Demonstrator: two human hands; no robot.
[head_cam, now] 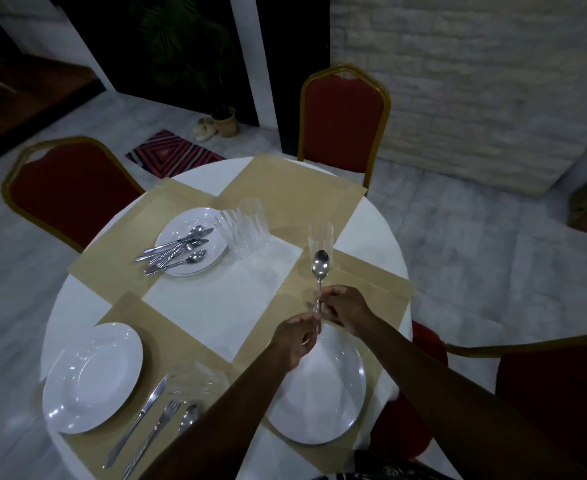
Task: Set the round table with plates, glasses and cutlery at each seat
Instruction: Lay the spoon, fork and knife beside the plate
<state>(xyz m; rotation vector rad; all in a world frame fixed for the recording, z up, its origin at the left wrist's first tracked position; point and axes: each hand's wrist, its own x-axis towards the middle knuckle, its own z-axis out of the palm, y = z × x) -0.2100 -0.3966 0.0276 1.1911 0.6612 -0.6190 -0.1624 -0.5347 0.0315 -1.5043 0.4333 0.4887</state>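
Note:
Both my hands hold cutlery above the right-hand placemat. My right hand (345, 306) pinches the handle of a spoon (320, 265) whose bowl points away from me. My left hand (293, 337) grips the lower end of that handle, perhaps with other pieces; blur hides them. A clear glass (320, 233) stands just behind the spoon. A white plate (323, 393) lies below my hands. At the near left seat lie a plate (91, 377), knife (136, 419), fork (153, 438), spoon (188, 417) and glass (198, 379). A far plate (202, 244) carries loose cutlery (174, 249) beside stacked glasses (243, 226).
The round white table (215, 306) carries several tan placemats (295, 188). Red chairs with gold frames stand at the far left (67, 192), far side (344, 123) and right (544, 386). A patterned mat (170, 154) and sandals lie on the floor beyond.

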